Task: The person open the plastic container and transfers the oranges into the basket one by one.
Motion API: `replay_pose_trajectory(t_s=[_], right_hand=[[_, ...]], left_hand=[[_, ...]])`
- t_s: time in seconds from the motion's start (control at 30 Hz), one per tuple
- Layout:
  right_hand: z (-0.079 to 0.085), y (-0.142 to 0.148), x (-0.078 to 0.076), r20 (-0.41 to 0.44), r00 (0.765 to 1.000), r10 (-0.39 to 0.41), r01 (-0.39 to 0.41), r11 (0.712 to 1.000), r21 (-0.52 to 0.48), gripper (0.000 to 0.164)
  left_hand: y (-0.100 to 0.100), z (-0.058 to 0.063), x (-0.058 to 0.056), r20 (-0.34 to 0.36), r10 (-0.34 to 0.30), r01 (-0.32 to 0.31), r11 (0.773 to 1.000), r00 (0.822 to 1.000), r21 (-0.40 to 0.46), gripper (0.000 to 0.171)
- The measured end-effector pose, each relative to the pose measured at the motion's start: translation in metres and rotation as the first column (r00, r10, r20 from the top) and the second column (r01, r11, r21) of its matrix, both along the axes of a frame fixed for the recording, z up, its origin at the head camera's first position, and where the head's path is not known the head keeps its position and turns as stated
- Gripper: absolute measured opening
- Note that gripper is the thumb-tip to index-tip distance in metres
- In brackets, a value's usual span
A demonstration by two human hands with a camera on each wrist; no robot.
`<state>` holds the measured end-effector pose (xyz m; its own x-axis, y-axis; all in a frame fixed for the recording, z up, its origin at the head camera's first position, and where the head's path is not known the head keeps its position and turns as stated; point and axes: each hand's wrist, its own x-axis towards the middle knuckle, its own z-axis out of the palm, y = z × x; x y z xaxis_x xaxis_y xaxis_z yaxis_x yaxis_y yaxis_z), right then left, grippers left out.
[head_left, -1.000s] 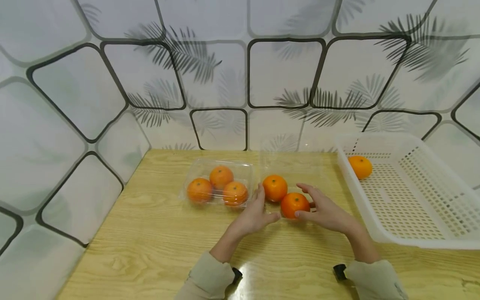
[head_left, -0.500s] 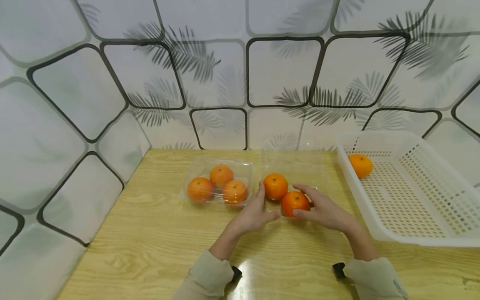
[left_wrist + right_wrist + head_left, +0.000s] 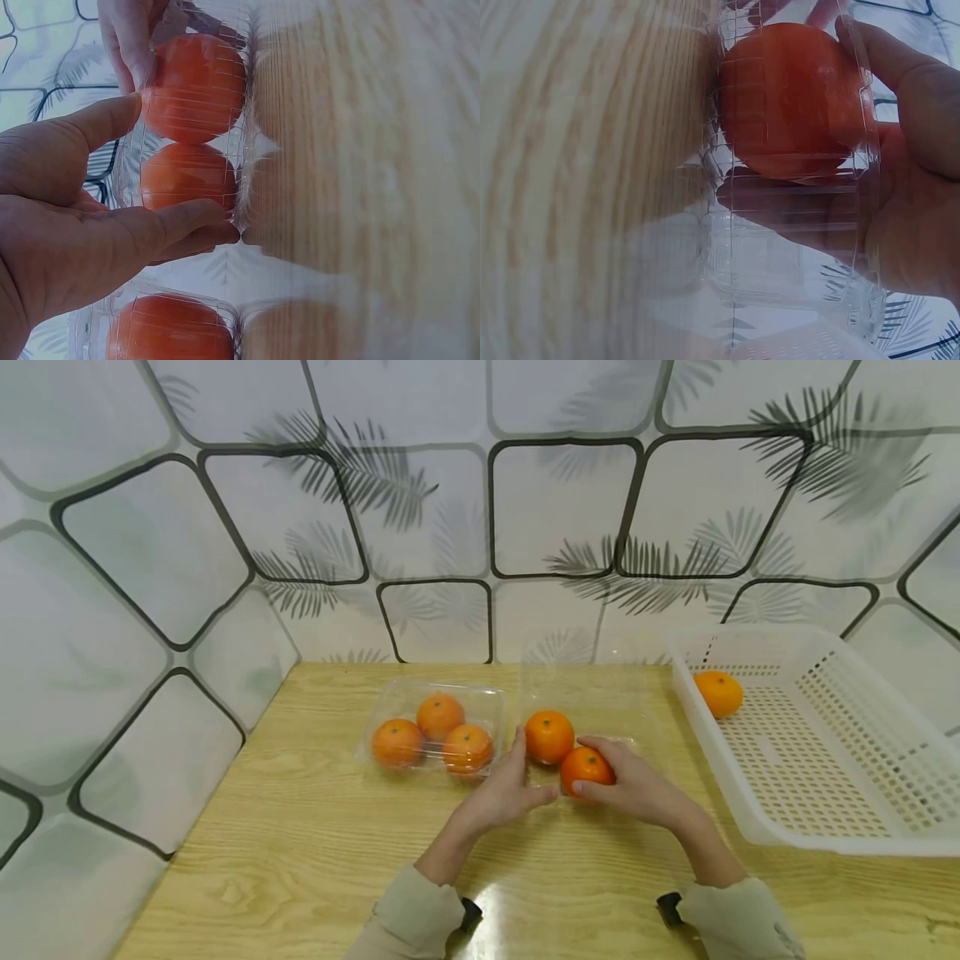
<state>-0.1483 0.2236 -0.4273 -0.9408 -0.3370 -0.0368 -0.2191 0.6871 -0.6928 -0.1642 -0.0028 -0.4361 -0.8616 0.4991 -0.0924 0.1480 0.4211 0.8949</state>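
My right hand grips the front mandarin inside an open clear plastic clamshell box, thumb in front and fingers behind it. In the right wrist view that mandarin shows through the box's ridged wall, with fingers around its side. A second mandarin sits against it at the back left of the same box. My left hand rests along the box's left side, fingers straight and thumb toward its front edge. In the left wrist view both mandarins show behind the wall, with my left thumb close to the rim.
A closed clear box with three mandarins stands just left of my left hand. At the right is a white perforated plastic basket with one mandarin in it. A patterned wall covering rises behind the wooden table.
My right hand has moved slightly left and closed further around the front mandarin, which has shifted a little left. The left hand stays in place against the box.
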Motion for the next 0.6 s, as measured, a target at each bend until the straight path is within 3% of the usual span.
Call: replay_pose_trajectory(t_s=[0.6], right_hand=[[-0.0023, 0.0007, -0.0031, 0.005, 0.999, -0.033, 0.033, 0.999, -0.012, 0.068]], left_hand=[[0.0006, -0.0018, -0.0021, -0.009, -0.006, 0.006, 1.000, 1.000, 0.000, 0.106]])
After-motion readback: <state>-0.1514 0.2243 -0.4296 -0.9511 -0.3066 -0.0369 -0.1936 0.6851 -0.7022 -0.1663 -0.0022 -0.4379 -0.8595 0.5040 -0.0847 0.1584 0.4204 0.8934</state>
